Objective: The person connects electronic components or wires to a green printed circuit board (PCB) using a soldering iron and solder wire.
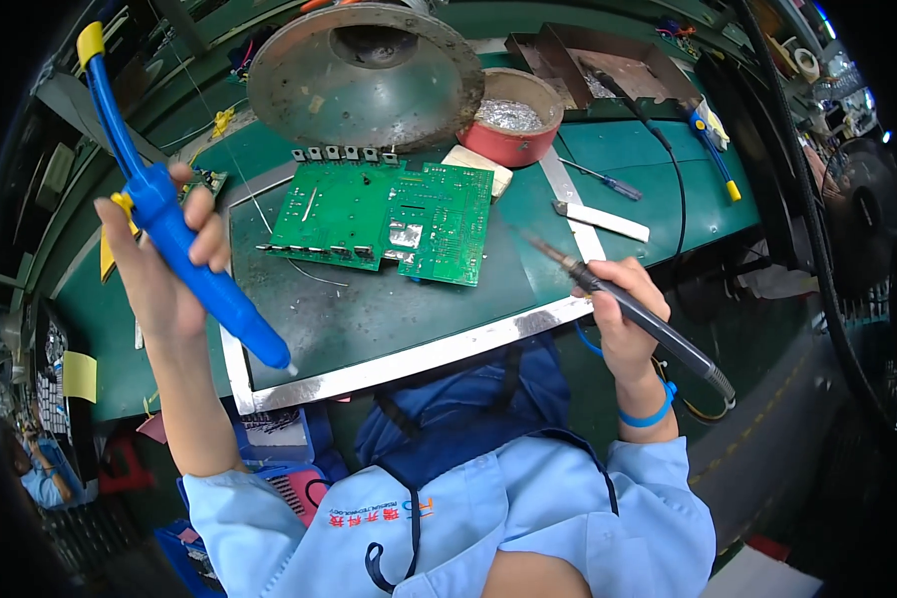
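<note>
My left hand [161,297] is closed round a blue solder sucker [214,281] with a yellow end cap, held slantwise at the left, above the bench. In my right hand [628,324] is a black soldering iron [673,344], its thin tip pointing up and left toward a green circuit board [319,214]. The tip stays apart from the board's right edge. Lying on a dark mat [409,314], the board shows its soldered side, with metal-tabbed parts along its far edge. Neither hand touches the board.
Behind the board stand a metal funnel-shaped hood [369,90] and a red round tin [513,148]. To the right lie a screwdriver [618,186], a white-handled tool [608,221] and another blue tool [713,149]. A white frame edge [409,361] borders the mat.
</note>
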`<state>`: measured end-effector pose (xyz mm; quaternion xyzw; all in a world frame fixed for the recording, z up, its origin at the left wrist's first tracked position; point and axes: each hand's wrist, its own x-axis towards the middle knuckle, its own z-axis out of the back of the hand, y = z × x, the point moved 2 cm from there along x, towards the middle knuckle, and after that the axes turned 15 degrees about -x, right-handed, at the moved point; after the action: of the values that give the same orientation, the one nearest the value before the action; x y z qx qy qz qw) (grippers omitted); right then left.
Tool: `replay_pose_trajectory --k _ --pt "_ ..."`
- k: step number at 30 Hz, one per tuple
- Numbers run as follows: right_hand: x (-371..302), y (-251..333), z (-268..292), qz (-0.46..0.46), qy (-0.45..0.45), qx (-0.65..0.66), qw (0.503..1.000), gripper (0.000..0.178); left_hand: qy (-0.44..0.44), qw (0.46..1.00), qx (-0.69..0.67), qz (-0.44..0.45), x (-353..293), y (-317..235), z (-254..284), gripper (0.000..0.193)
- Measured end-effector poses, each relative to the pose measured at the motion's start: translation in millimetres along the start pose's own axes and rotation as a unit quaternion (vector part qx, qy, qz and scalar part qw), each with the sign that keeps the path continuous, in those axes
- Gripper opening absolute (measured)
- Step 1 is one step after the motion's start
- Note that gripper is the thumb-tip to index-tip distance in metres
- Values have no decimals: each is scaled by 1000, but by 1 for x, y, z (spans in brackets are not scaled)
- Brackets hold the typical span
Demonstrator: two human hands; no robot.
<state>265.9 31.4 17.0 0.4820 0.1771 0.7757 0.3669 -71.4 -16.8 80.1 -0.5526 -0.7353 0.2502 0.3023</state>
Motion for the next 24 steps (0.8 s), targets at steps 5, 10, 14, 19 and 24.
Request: replay_pose_trajectory --k 5,10,14,19,24 --pt "0 4 -6 -17 -12 10 1000 10 38 996 -86 8 25 20 -27 66" --pt "11 -13 -12 -128 8 91 987 6 6 991 -27 -127 42 60 -63 58" --pt "22 -30 -20 -216 29 202 955 17 56 991 -25 -118 49 82 -67 70" --pt "29 -31 -28 -223 47 217 949 18 37 993 28 -109 57 101 -67 80" --pt "33 -36 -34 -228 72 210 948 19 34 994 21 -97 57 111 -63 81"
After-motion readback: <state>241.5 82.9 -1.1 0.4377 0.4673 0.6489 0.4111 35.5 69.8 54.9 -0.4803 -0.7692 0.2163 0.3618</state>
